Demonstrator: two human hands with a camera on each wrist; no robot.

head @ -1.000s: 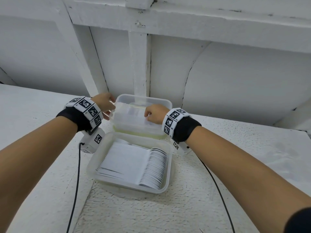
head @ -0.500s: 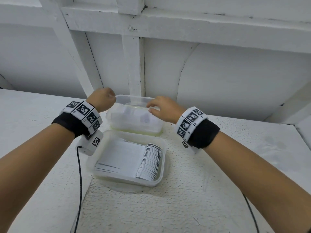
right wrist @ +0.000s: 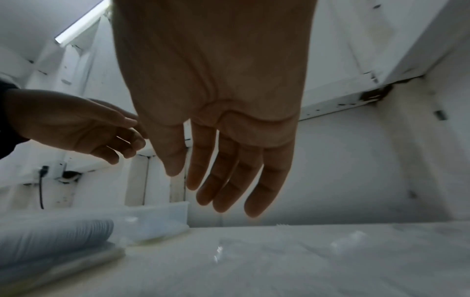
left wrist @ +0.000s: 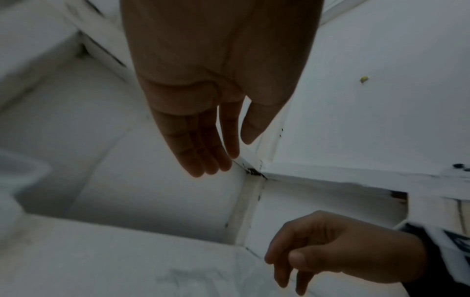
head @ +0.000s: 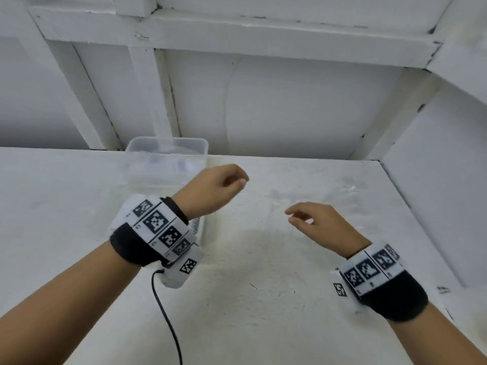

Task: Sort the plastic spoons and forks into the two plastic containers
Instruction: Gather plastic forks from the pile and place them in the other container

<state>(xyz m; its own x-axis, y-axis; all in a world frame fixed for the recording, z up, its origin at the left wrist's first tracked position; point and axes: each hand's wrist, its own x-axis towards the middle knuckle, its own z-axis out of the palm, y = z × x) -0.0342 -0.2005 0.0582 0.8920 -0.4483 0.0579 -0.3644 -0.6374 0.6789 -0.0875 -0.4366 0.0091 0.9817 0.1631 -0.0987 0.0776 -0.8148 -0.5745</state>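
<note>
A clear plastic container (head: pixel 166 154) stands at the back of the white shelf, against the wall. The second container is almost hidden behind my left wrist; only the ends of the stacked white spoons (head: pixel 195 224) peek out. In the right wrist view the spoon stack (right wrist: pixel 53 237) lies at the left, with the far container (right wrist: pixel 159 220) behind it. My left hand (head: pixel 238 180) hovers right of the containers with loosely curled fingers, holding nothing. Further right, my right hand (head: pixel 295 217) hangs relaxed and empty above the shelf. No forks are clearly visible.
A faint translucent plastic patch (head: pixel 319 192) lies on the shelf beyond my right hand, too blurred to identify. White walls close the shelf (head: pixel 237 299) at the back and right. A black cable (head: pixel 168 317) runs from my left wrist toward me.
Both hands let go of the far container and moved right and toward me. The view swung right, so the containers now sit at the left, behind my left wrist.
</note>
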